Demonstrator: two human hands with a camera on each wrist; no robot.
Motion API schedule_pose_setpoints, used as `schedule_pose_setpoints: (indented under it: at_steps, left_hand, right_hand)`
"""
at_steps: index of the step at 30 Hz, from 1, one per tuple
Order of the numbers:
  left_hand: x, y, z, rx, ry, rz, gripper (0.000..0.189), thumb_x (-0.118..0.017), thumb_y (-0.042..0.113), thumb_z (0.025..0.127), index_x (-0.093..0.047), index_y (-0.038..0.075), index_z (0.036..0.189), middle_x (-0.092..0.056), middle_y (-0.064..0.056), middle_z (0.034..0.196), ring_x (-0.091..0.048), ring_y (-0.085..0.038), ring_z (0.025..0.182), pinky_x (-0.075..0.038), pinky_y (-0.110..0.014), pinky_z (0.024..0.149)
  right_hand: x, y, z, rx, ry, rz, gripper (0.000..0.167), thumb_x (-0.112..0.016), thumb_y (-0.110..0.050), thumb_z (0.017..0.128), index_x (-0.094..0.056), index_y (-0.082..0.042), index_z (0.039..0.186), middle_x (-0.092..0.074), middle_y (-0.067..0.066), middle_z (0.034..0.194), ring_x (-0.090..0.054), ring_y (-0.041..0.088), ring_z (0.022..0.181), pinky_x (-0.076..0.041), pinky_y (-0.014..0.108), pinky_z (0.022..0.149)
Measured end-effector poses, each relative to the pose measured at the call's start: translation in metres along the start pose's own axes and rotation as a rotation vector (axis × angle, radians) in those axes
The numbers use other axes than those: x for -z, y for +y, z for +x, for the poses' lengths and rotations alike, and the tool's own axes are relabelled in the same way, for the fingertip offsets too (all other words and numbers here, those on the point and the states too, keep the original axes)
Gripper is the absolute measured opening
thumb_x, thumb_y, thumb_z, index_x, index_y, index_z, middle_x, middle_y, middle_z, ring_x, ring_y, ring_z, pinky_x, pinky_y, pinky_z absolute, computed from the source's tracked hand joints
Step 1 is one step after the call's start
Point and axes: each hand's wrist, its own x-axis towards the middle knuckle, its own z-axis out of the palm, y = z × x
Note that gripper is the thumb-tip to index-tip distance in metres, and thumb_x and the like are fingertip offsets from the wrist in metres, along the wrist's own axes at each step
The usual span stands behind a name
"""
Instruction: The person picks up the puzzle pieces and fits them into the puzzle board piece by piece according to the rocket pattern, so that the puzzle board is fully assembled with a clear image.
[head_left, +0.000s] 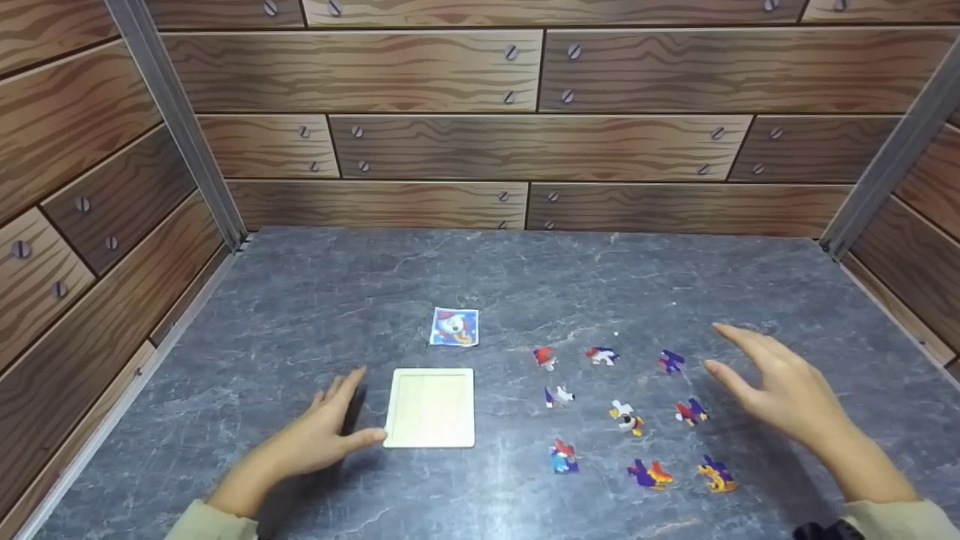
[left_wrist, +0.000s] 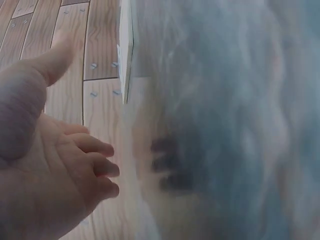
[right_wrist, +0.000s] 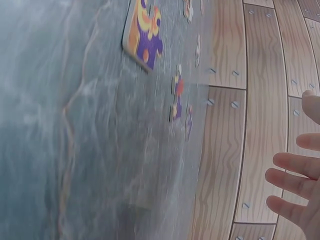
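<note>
- See left hand at 9 o'clock of pale tray: released, grasping nothing, thumb tip right at tray's 8 o'clock edge. Can't tell contact from a hair's gap.
- See right hand at 3 o'clock of puzzle pieces: also released, fingers spread, grasping nothing. Nearest to fingertips, at 9 o'clock: purple piece, apart from hand.
- Find pieces at tray's 3 o'clock, loose on grey tabletop, roughly nine in loose rows. Can't confirm exact count at this size.
- Spot purple-yellow piece at right hand's 7 o'clock; flat on tabletop per right wrist view, thin edge visible.
- Find picture card at tray's 12 o'clock, well apart from both hands: white animal head on blue.
- See nothing inside tray, only bare pale base.
- Judging step in hand: probably start of assembly, parts set out, not yet placing. Progress: apparently zero.
- Judging next move: likely calls for choosing a piece against card, then thumb-and-finger pinch on thin edge with right hand, carry toward 9 o'clock. Probably worth steadying tray with left hand and checking rotation before pressing flat.
</note>
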Motion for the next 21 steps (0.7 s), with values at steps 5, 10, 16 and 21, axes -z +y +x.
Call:
schedule_pose_setpoints:
  at_steps: [5, 10, 16, 21]
  left_hand:
    - [-0.004, -0.002, 0.004, -0.038, -0.038, -0.011, 0.092, -0.067, 0.044, 0.082, -0.018, 0.001, 0.147, -0.002, -0.028, 0.15, 0.008, -0.045, 0.136, 0.003, -0.06, 0.105]
    - [-0.005, -0.005, 0.007, -0.041, -0.071, -0.049, 0.093, -0.07, 0.042, 0.08, -0.019, 0.001, 0.147, 0.005, -0.029, 0.149, 0.015, -0.044, 0.135, 0.011, -0.061, 0.102]
    - [-0.004, -0.011, 0.009, -0.021, -0.12, -0.098, 0.095, -0.072, 0.041, 0.078, -0.019, 0.005, 0.148, 0.009, -0.028, 0.149, 0.017, -0.044, 0.134, 0.017, -0.062, 0.099]
    - [-0.003, -0.013, 0.011, -0.009, -0.158, -0.124, 0.097, -0.076, 0.038, 0.074, -0.021, 0.008, 0.148, 0.007, -0.026, 0.151, 0.016, -0.042, 0.135, 0.016, -0.061, 0.099]
  right_hand:
    - [-0.007, -0.006, 0.004, 0.005, -0.027, 0.016, 0.049, -0.072, -0.023, 0.081, -0.057, -0.006, 0.125, -0.059, 0.017, 0.12, -0.053, 0.038, 0.108, -0.041, 0.056, 0.087]
    - [-0.015, -0.012, 0.007, 0.016, -0.056, 0.027, 0.048, -0.071, -0.024, 0.083, -0.057, -0.007, 0.126, -0.059, 0.016, 0.121, -0.054, 0.038, 0.108, -0.041, 0.056, 0.088]
    - [-0.024, -0.02, 0.012, 0.031, -0.082, 0.042, 0.047, -0.07, -0.027, 0.084, -0.058, -0.008, 0.125, -0.059, 0.014, 0.121, -0.054, 0.035, 0.109, -0.041, 0.054, 0.089]
    - [-0.029, -0.026, 0.015, 0.031, -0.11, 0.068, 0.044, -0.068, -0.028, 0.086, -0.058, -0.009, 0.124, -0.06, 0.012, 0.12, -0.055, 0.034, 0.109, -0.042, 0.053, 0.088]
